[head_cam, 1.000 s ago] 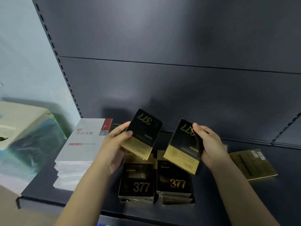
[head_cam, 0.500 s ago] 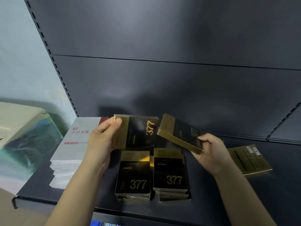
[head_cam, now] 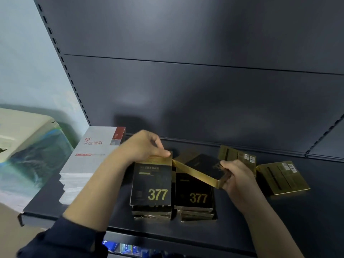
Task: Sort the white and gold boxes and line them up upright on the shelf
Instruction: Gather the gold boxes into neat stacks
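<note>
Fingers [head_cam: 157,146] of left hand [head_cam: 145,146] curl over glossy stacked box [head_cam: 151,183] | right hand [head_cam: 237,176] pinches tilted gold-edged box [head_cam: 202,167] at 3 o'clock

1. L hand [head_cam: 145,147] grips top end of top gold box [head_cam: 151,183], which lies flat on gold stack [head_cam: 151,214], 6 o'clock.
2. R hand [head_cam: 237,176] holds tilted gold box [head_cam: 202,169] over second gold stack [head_cam: 194,199].
3. White boxes [head_cam: 89,161] stacked at 9 o'clock; loose gold boxes [head_cam: 283,177] flat at 3 o'clock.

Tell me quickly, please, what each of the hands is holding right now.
Left hand: closed, gripping the far end of the top gold box on the left stack.
Right hand: closed, holding a tilted gold box.
</note>
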`<state>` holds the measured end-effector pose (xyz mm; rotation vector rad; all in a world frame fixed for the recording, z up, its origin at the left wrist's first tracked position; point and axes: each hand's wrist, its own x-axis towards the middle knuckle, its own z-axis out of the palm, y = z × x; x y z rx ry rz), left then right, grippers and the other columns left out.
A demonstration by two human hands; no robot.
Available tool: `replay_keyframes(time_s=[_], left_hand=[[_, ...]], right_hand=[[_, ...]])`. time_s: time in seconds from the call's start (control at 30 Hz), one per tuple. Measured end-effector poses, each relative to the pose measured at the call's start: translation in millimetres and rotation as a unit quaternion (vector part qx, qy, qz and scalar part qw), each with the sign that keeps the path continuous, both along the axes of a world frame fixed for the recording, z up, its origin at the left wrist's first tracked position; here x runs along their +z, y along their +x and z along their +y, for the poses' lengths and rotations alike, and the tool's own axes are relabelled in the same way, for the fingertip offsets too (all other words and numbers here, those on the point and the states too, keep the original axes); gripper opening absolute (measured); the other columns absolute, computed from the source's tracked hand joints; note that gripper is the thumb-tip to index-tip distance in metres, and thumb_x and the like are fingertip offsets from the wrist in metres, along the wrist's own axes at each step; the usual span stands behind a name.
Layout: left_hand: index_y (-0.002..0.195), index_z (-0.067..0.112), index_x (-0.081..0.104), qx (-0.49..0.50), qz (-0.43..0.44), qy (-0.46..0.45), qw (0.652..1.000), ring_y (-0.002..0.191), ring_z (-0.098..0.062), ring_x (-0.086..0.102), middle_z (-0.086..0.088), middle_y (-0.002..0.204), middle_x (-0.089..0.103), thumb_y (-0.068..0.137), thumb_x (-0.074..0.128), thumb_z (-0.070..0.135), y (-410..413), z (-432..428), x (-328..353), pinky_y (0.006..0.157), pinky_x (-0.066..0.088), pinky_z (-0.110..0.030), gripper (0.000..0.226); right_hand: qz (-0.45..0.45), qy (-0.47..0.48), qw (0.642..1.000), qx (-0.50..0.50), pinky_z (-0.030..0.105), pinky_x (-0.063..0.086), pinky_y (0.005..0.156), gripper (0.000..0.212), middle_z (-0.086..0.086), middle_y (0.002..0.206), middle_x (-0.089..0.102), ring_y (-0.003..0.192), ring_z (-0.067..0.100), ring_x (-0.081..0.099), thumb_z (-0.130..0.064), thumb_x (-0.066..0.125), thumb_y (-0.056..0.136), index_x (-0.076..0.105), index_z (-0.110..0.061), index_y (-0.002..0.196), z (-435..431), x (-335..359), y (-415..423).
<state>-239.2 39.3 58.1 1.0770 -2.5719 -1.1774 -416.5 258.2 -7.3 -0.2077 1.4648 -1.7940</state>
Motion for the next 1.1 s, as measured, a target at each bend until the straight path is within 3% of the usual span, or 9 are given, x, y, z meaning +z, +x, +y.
replay_keyframes(time_s=[0.17, 0.4, 0.5, 0.6, 0.7, 0.8, 0.93, 1.03, 1.1], left_hand=[[0.069, 0.028, 0.068, 0.05, -0.045, -0.05, 0.996, 0.086, -0.015, 0.066, 0.006, 0.081, 0.07, 0.075, 0.081, 0.038, -17, 11, -36, 0.081, 0.051, -0.033, 0.017], [0.109, 0.029, 0.064, 0.058, -0.029, -0.115, 0.991, 0.107, -0.02, 0.061, 0.001, 0.114, 0.066, 0.08, 0.075, 0.039, -26, 22, -38, 0.093, 0.052, -0.044, 0.033], [0.117, 0.024, 0.061, 0.098, 0.087, -0.132, 0.983, 0.108, -0.018, 0.058, 0.002, 0.114, 0.063, 0.087, 0.067, 0.036, -21, 33, -39, 0.089, 0.051, -0.039, 0.033], [0.109, 0.025, 0.062, 0.126, 0.186, -0.096, 0.97, 0.1, -0.014, 0.06, 0.003, 0.106, 0.063, 0.091, 0.06, 0.028, -15, 48, -41, 0.08, 0.048, -0.031, 0.019], [0.105, 0.029, 0.061, 0.111, 0.216, -0.081, 0.967, 0.097, -0.009, 0.059, 0.005, 0.103, 0.062, 0.09, 0.06, 0.021, -11, 61, -46, 0.079, 0.045, -0.025, 0.017], [0.102, 0.033, 0.06, 0.099, 0.234, -0.074, 0.964, 0.097, -0.006, 0.059, 0.009, 0.1, 0.062, 0.089, 0.06, 0.017, -6, 68, -49, 0.083, 0.046, -0.026, 0.02], [0.101, 0.04, 0.058, 0.098, 0.253, -0.08, 0.959, 0.101, -0.001, 0.056, 0.019, 0.101, 0.061, 0.09, 0.059, 0.016, 4, 69, -48, 0.086, 0.046, -0.026, 0.026], [0.111, 0.038, 0.057, 0.099, 0.243, -0.092, 0.961, 0.111, -0.005, 0.054, 0.025, 0.109, 0.058, 0.089, 0.061, 0.016, 7, 69, -42, 0.097, 0.046, -0.032, 0.032], [0.122, 0.039, 0.051, 0.083, 0.252, -0.081, 0.961, 0.119, -0.002, 0.05, 0.023, 0.12, 0.055, 0.088, 0.064, 0.019, 3, 73, -36, 0.102, 0.043, -0.03, 0.042]], right_hand=[[0.262, 0.234, 0.924, 0.148, 0.021, 0.047, 0.044, 0.018, 0.007, 0.072, 0.071, 0.053, 0.014, 0.07, -0.023, 0.061, 0.091, 0.057, -0.009, 0.081, 9, 3, 18], [0.417, 0.305, 0.818, 0.253, 0.022, 0.039, 0.05, 0.041, -0.008, 0.041, 0.055, 0.036, -0.001, 0.049, -0.055, 0.055, 0.087, 0.047, -0.025, 0.061, 21, 2, 23], [0.416, 0.303, 0.839, 0.174, 0.028, 0.043, 0.055, 0.036, -0.004, 0.053, 0.058, 0.047, 0.003, 0.055, -0.05, 0.057, 0.088, 0.051, -0.025, 0.064, 22, -3, -5], [0.476, 0.343, 0.803, 0.1, 0.034, 0.05, 0.068, 0.016, 0.0, 0.084, 0.063, 0.078, 0.017, 0.059, -0.037, 0.065, 0.084, 0.057, -0.023, 0.085, 16, -15, -46], [0.542, 0.426, 0.706, 0.162, 0.041, 0.038, 0.106, 0.074, 0.01, 0.136, 0.045, 0.126, 0.028, 0.039, -0.05, 0.073, 0.075, 0.046, -0.014, 0.133, 1, -22, -88], [0.543, 0.501, 0.629, 0.244, 0.044, 0.019, 0.117, 0.111, 0.015, 0.155, 0.026, 0.144, 0.035, 0.016, -0.06, 0.076, 0.065, 0.024, -0.01, 0.149, -9, -20, -119], [0.468, 0.438, 0.721, 0.264, 0.039, 0.041, 0.101, 0.109, 0.008, 0.135, 0.043, 0.126, 0.027, 0.041, -0.057, 0.083, 0.052, 0.037, -0.024, 0.145, -17, -3, -131], [0.349, 0.263, 0.869, 0.232, 0.033, 0.046, 0.093, 0.082, -0.001, 0.128, 0.061, 0.111, 0.014, 0.057, -0.065, 0.079, 0.049, 0.061, -0.038, 0.125, -28, 30, -118], [0.238, 0.147, 0.92, 0.275, 0.041, 0.055, 0.088, 0.061, 0.009, 0.12, 0.069, 0.102, 0.019, 0.067, -0.064, 0.079, 0.053, 0.073, -0.035, 0.106, -33, 53, -106]])
